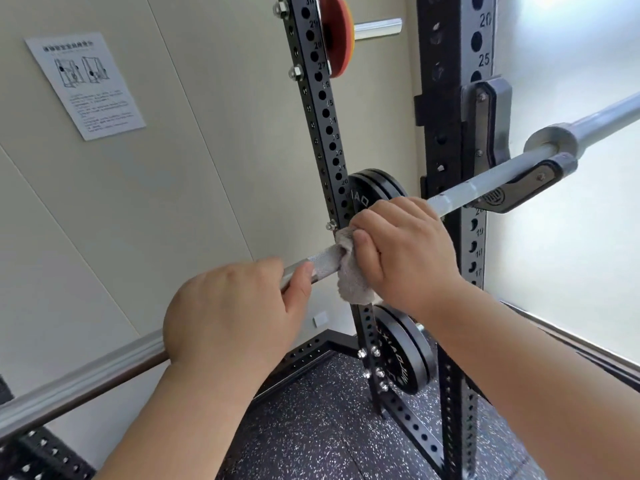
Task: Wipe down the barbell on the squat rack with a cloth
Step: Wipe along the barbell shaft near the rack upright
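The barbell [460, 194] is lying across the squat rack [450, 46], running from the lower left of the view up to the right. Its shaft is resting in a grey hook [519, 187] that is sitting on the near upright, and the sleeve is sticking out past this hook toward the bright frosted panel [571, 254].

The right hand [408, 251] is gripping a grey cloth [353, 282] around the shaft, with fingers curled over the top and the thumb pressing on the cloth. A loose part of the cloth is hanging down below the bar. The left hand [232, 317] is holding the bare shaft just beside the cloth, on the rough knurled part, with fingers wrapped over the bar and the thumb coming from underneath. The two hands are near each other but are not touching.

Behind the hands, black plates [377, 188] are hanging on the far upright, and another black plate [405, 355] is sitting lower. A red plate [337, 36] is showing at the top. A printed notice [85, 84] is sticking on the pale wall. A dark speckled floor [311, 427] is lying below.
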Demonstrator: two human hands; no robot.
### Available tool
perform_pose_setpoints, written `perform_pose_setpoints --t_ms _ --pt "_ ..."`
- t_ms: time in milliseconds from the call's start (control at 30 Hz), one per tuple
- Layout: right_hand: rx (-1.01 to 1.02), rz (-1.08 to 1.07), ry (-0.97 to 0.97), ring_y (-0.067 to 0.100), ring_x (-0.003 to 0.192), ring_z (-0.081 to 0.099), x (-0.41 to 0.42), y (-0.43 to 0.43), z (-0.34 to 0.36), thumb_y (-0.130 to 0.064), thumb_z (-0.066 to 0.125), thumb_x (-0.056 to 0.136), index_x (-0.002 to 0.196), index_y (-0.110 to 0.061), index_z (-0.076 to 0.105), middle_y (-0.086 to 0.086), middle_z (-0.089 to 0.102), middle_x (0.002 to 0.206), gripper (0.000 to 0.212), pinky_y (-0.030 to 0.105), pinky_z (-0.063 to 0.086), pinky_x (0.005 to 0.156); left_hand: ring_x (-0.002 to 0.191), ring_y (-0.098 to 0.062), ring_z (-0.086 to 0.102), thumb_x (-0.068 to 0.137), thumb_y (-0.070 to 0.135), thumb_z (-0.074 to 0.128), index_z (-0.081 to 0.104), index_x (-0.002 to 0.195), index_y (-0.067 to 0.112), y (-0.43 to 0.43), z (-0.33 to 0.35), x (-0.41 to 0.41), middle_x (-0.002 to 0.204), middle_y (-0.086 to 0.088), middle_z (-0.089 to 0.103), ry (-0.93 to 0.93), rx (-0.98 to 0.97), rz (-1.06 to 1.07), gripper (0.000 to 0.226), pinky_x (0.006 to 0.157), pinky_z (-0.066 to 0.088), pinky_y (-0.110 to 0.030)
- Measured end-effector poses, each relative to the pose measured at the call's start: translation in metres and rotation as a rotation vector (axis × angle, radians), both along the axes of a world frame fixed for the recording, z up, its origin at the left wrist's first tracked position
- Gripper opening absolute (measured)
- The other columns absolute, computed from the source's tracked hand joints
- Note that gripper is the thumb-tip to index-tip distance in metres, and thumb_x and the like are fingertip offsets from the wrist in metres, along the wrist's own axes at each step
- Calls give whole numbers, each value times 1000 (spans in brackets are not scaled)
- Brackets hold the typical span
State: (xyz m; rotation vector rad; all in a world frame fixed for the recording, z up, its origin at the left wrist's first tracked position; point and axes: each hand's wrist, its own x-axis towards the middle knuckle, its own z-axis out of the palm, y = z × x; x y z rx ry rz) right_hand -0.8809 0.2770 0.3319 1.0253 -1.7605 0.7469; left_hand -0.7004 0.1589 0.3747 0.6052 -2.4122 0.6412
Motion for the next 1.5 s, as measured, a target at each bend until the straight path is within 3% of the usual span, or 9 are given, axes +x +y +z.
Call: perform_pose_setpoints --t_ms 133,300,433,600,800,900,1167,1300,1500 --pt "-118 -80 -138 25 83 54 28 -19 -2 -29 40 99 82 -17 65 -3 60 80 33 39 42 95 81 -18 54 80 86 5 56 67 20 -19 16 -9 72 5 55 -141 322 -121 85 71 51 -39" --pt "43 59 36 24 86 57 22 -3 -6 -32 42 102 95 -16 69 -1 64 92 32 40 43 93 52 -13 65 85 82 38 68 84 22 -24 36 -12 64 2 70 -385 923 -124 67 62 56 -35" --pt "-1 -77 -105 23 66 48 8 -8 11 -32 36 100 71 -18 57 -5 52 66 39 40 43 77 42 -8 46 88 80 43 57 73 24 -25 33 -11 50 7 54 -357 647 -108 59 52 40 -31" --pt "-33 -41 -111 24 89 54 49 -19 -6 -33 33 102 87 -18 67 -1 61 87 40 40 38 102 59 -17 58 86 75 46 53 74 26 -13 20 -6 63 1 59 -218 456 -52 51 56 47 -32" --pt "-10 -63 -110 22 63 49 0 -3 12 -30 34 101 68 -19 56 -6 50 64 40 40 43 77 56 -18 56 83 84 23 45 74 24 -7 10 -3 63 4 53 -152 156 3 65 52 47 -30" --pt "-103 -126 -190 23 80 53 14 -7 2 -31 33 101 76 -18 61 -4 57 76 40 41 42 96 42 -22 44 87 80 30 39 72 24 -7 -1 0 53 6 45 -68 -22 -52 59 42 29 -24" --pt "-28 -68 -114 24 75 52 -9 3 4 -29 35 100 79 -16 64 -3 58 75 39 38 44 85 35 -21 25 88 74 33 37 66 21 -4 -1 2 45 5 35 -47 28 -93 57 49 13 -15" --pt "-95 -122 -233 24 98 54 11 -3 -4 -31 37 100 87 -18 66 -3 61 90 34 41 33 111 37 -23 32 89 76 36 36 68 24 -2 2 2 47 6 38 -62 19 -35 56 46 13 -18" --pt "32 -42 -139 22 92 56 13 0 -2 -37 39 98 88 -21 68 -5 61 87 35 43 29 116 63 -17 53 91 76 24 45 74 27 -11 16 5 69 4 53 -129 295 -149 56 58 45 -34"
